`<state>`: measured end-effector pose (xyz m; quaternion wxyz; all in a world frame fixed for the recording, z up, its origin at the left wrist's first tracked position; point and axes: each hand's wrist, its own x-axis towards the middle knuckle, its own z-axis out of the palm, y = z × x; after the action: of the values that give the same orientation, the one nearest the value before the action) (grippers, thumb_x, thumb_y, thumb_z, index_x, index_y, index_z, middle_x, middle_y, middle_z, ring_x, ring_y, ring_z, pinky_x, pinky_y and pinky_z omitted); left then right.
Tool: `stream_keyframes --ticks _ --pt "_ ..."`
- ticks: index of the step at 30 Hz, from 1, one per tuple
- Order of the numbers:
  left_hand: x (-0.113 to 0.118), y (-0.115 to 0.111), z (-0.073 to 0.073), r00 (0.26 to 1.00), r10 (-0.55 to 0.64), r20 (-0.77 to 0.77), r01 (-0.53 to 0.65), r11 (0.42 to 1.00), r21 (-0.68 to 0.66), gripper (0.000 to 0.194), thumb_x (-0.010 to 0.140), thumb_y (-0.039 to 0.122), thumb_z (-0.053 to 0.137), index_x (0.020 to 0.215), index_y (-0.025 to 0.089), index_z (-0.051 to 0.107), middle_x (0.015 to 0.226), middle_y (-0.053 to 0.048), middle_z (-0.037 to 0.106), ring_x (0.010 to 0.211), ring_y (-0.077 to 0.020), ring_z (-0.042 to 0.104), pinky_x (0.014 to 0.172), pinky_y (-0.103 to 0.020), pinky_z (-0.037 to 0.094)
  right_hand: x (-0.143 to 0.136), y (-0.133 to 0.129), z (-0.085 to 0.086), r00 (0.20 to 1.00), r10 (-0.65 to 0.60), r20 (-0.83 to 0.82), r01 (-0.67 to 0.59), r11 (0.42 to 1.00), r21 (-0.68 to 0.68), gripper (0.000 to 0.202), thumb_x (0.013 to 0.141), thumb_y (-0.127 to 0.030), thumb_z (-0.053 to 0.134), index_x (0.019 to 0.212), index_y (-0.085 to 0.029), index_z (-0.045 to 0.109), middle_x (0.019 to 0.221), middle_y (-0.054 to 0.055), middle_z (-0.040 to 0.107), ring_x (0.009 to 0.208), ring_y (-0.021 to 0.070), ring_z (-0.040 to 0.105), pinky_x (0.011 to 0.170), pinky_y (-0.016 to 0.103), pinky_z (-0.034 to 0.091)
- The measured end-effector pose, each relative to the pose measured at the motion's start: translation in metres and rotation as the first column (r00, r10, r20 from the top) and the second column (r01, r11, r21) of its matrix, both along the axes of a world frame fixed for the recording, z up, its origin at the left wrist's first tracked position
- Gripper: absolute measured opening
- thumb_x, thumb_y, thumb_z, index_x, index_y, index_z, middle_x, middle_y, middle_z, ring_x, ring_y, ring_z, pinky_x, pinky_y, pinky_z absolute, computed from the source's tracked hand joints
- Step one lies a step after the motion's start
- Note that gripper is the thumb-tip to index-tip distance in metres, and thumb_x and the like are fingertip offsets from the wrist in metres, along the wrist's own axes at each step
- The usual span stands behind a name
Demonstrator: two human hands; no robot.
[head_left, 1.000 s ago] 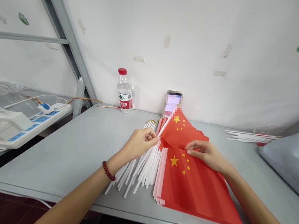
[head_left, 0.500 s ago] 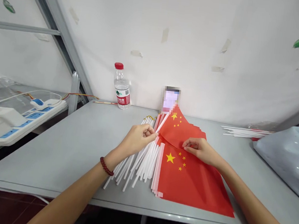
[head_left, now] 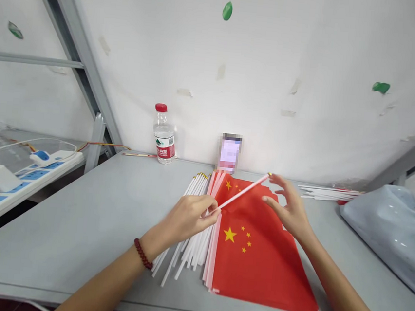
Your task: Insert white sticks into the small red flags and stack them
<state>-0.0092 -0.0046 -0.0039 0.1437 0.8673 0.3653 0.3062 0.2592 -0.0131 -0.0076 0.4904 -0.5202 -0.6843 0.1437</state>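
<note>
My left hand [head_left: 196, 215] pinches the lower end of a thin white flag stick [head_left: 244, 192] with a gold tip, slanting up to the right. Red cloth shows below the stick; I cannot tell how much of it is attached. By the gold tip, my right hand [head_left: 290, 207] has its thumb and fingers apart, holding nothing; whether a fingertip touches the tip is unclear. Under both hands lies a stack of red flags [head_left: 265, 273] with yellow stars and white sleeves along the left edge. Several white sticks [head_left: 171, 264] with gold tips lie beneath my left hand.
A water bottle [head_left: 165, 141] with a red cap stands by the wall. A blurred phone [head_left: 230, 153] leans behind the flags. To the right are more white sticks [head_left: 325, 192] and a grey-blue plastic bag [head_left: 387, 231]. A power strip [head_left: 25, 182] with plugs lies left.
The stick in my left hand has swung from nearly upright to a slant toward the right. My right hand has lifted off the red cloth and spread its fingers near the tip. The view has tilted up.
</note>
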Motion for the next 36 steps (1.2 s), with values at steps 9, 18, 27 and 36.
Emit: stream_keyframes --ticks 9,18,27,36 --pt "0.007 -0.006 0.006 0.982 0.007 0.187 0.045 0.961 -0.272 0.021 0.085 0.033 0.052 0.077 0.017 0.063 0.072 -0.003 0.065 0.062 -0.0114 0.056 0.057 -0.022 0.043 -0.003 0.003 -0.004 0.878 0.045 -0.477 -0.086 0.994 -0.064 0.019 0.084 -0.038 0.059 0.096 -0.025 0.054 0.076 0.000 0.066 0.075 0.0181 0.062 0.078 0.034 0.048" --pt "0.001 -0.002 0.014 0.966 0.023 0.256 0.072 0.932 -0.356 0.024 0.084 0.034 0.057 0.081 0.015 0.071 0.071 -0.003 0.068 0.061 -0.0101 0.056 0.060 -0.022 0.046 0.033 0.005 0.025 0.754 -0.063 -0.654 0.272 0.936 0.223 0.015 0.072 -0.033 0.071 0.078 -0.021 0.065 0.076 0.000 0.062 0.070 0.0149 0.057 0.070 0.029 0.048" --pt "-0.018 0.003 0.022 0.771 -0.052 0.635 0.491 0.684 -0.540 0.011 0.081 0.022 0.064 0.087 0.018 0.071 0.074 -0.004 0.070 0.061 -0.0112 0.063 0.050 -0.020 0.049 0.042 -0.002 0.036 0.705 -0.359 -0.611 0.195 0.927 -0.320 0.020 0.064 -0.035 0.073 0.066 -0.016 0.064 0.050 -0.002 0.055 0.043 0.0109 0.048 0.041 0.022 0.037" --pt "-0.010 -0.008 0.024 0.823 -0.221 0.524 0.567 0.398 -0.721 0.065 0.062 0.016 0.078 0.122 0.030 0.057 0.082 -0.001 0.069 0.065 -0.0122 0.062 0.058 -0.025 0.051 0.001 -0.022 0.029 0.862 -0.188 -0.471 -0.132 0.814 -0.566 0.027 0.071 -0.044 0.069 0.068 -0.018 0.061 0.058 0.000 0.059 0.048 0.0131 0.053 0.045 0.024 0.040"
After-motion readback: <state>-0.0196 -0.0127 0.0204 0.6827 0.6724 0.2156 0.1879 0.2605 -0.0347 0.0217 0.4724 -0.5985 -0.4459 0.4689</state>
